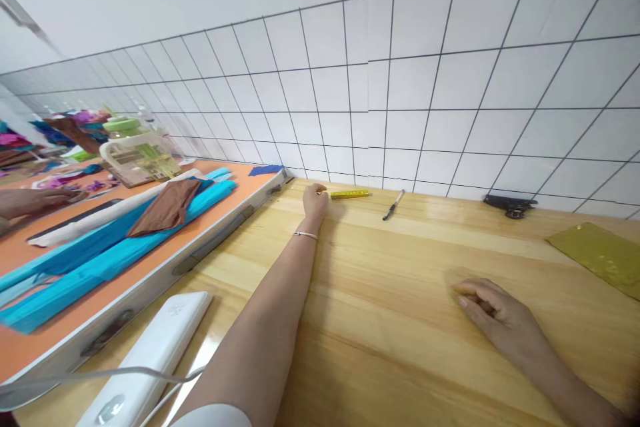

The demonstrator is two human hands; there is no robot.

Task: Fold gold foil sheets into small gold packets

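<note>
My left hand (315, 202) reaches far across the wooden table, its fingers curled closed at the left end of a yellow tape measure (349, 194). The strip lies flat along the wall, with dark marks on it; its end at my fingers is partly hidden. Nearer me on the right, my right hand (495, 310) hovers low over the table, thumb and fingers pinched together. Whatever is between those fingertips, if anything, is too blurred to name. A pen (393, 206) lies just right of the tape measure.
A black clip-like object (511, 206) and olive cloth (597, 257) lie right. At left are a white power strip (150, 360) with cables, a metal-edged orange table (220, 214), blue fabric (125, 257), brown cloth (165, 207), a clear caddy (143, 159) and another person's hand (43, 202).
</note>
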